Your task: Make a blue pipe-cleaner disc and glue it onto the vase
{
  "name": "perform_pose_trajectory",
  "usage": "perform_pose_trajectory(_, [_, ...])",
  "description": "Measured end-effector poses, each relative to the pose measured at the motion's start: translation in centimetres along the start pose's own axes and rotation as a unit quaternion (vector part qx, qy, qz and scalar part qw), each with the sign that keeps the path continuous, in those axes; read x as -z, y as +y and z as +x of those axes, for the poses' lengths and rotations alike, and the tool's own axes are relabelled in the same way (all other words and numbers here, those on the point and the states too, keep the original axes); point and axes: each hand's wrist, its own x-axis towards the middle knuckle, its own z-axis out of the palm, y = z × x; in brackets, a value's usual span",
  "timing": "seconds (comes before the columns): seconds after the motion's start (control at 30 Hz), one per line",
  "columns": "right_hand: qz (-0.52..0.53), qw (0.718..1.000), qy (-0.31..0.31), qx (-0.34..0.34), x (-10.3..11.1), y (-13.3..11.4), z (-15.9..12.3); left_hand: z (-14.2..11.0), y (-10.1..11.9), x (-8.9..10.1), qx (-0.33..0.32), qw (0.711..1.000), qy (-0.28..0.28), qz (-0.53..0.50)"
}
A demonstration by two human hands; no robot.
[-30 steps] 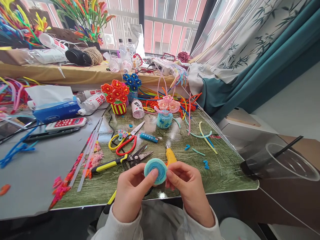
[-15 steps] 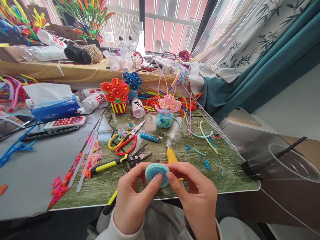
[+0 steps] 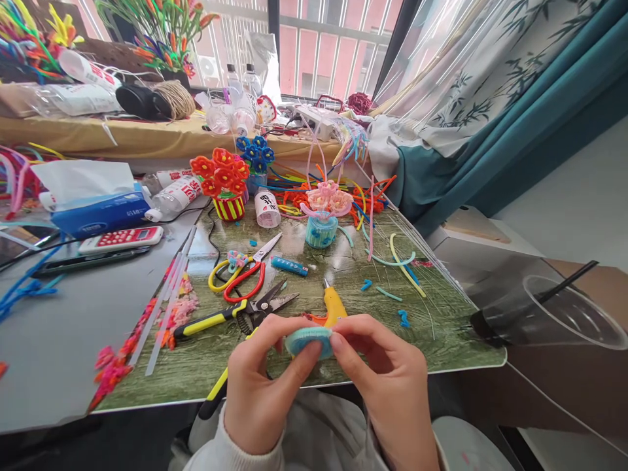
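Note:
Both of my hands hold a round light-blue fuzzy disc (image 3: 301,337), coiled from pipe cleaner by its look, above the table's front edge. My left hand (image 3: 260,386) has its thumb pressed on the near face and its fingers behind. At the disc's right rim my right hand (image 3: 390,376) pinches with thumb and index finger. Just behind the hands lies a yellow hot glue gun (image 3: 335,305), partly covered by them. To the left are black-and-yellow shears (image 3: 213,322) and red-and-yellow scissors (image 3: 245,282), both lying with blades apart.
Farther back stand a blue pot with pink flowers (image 3: 322,233), a striped pot with red flowers (image 3: 228,208) and a small bottle piece (image 3: 267,209). A blue glue stick-like tube (image 3: 289,265) and blue scraps lie mid-table. A plastic cup (image 3: 564,314) is at the right edge.
The disc has tipped, so its face now shows as a flatter oval with the rim toward me. Both hands keep their hold. The view has shifted slightly.

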Motion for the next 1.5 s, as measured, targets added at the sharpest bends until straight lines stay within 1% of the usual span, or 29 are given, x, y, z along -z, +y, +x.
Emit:
perform_pose_trajectory(0.17, [0.034,0.998,-0.034,-0.043,0.5,0.1,0.0,0.3,-0.2,0.3,-0.045,0.998,-0.039,0.011])
perform_pose_trajectory(0.27, [0.034,0.997,-0.044,-0.044,0.7,0.0,-0.1,0.5,-0.4,0.6,-0.069,0.995,-0.069,0.019])
perform_pose_trajectory(0.33, [0.017,0.998,-0.048,-0.032,0.9,-0.1,0.0,0.5,-0.5,0.7,-0.079,0.994,-0.070,0.025])
perform_pose_trajectory(0.47, [-0.030,0.998,-0.051,0.007,1.2,-0.4,-0.1,0.5,-0.4,0.6,-0.069,0.995,-0.066,0.031])
perform_pose_trajectory(0.53, [-0.056,0.997,-0.055,0.026,1.3,-0.6,-0.2,0.4,-0.3,0.4,-0.050,0.997,-0.059,0.020])
perform_pose_trajectory(0.6, [-0.083,0.994,-0.056,0.047,1.4,-0.8,-0.3,0.3,-0.3,0.2,-0.025,0.999,-0.040,0.007])
perform_pose_trajectory(0.7, [-0.123,0.987,-0.052,0.087,1.3,-1.0,-0.4,0.2,-0.2,0.0,-0.005,0.999,-0.039,0.007])
perform_pose_trajectory(0.8, [-0.167,0.975,-0.037,0.142,1.2,-1.1,-0.5,0.0,-0.1,-0.2,0.015,0.999,-0.030,0.008])
perform_pose_trajectory(0.87, [-0.197,0.963,-0.024,0.184,1.1,-1.1,-0.5,-0.1,0.0,-0.4,0.032,0.999,-0.015,0.003])
perform_pose_trajectory(0.93, [-0.223,0.949,-0.013,0.221,1.0,-1.0,-0.5,-0.2,0.0,-0.6,0.039,0.999,-0.011,0.003])
perform_pose_trajectory(1.0, [-0.243,0.939,-0.004,0.245,0.9,-0.9,-0.6,-0.3,0.0,-0.6,0.038,0.999,-0.007,0.004])
perform_pose_trajectory(1.07, [-0.248,0.935,0.003,0.252,0.9,-0.9,-0.6,-0.2,0.0,-0.5,0.035,0.999,-0.005,0.008])
perform_pose_trajectory(1.13, [-0.237,0.940,0.002,0.244,0.7,-0.9,-0.6,-0.1,0.0,-0.2,0.027,0.999,-0.012,0.011])
perform_pose_trajectory(1.23, [-0.211,0.952,-0.015,0.221,0.5,-1.0,-0.5,0.0,0.1,0.0,0.017,0.999,-0.028,0.016])
perform_pose_trajectory(1.33, [-0.202,0.960,-0.019,0.194,0.5,-1.0,-0.6,0.1,0.4,-0.1,0.030,0.999,-0.012,0.010])
perform_pose_trajectory(1.4, [-0.183,0.970,-0.022,0.156,0.7,-0.9,-0.6,0.1,0.6,-0.1,0.046,0.999,-0.005,0.002])
perform_pose_trajectory(1.5, [-0.120,0.989,-0.053,0.065,1.3,-0.7,-0.3,0.0,0.6,-0.1,0.069,0.998,-0.007,-0.007])
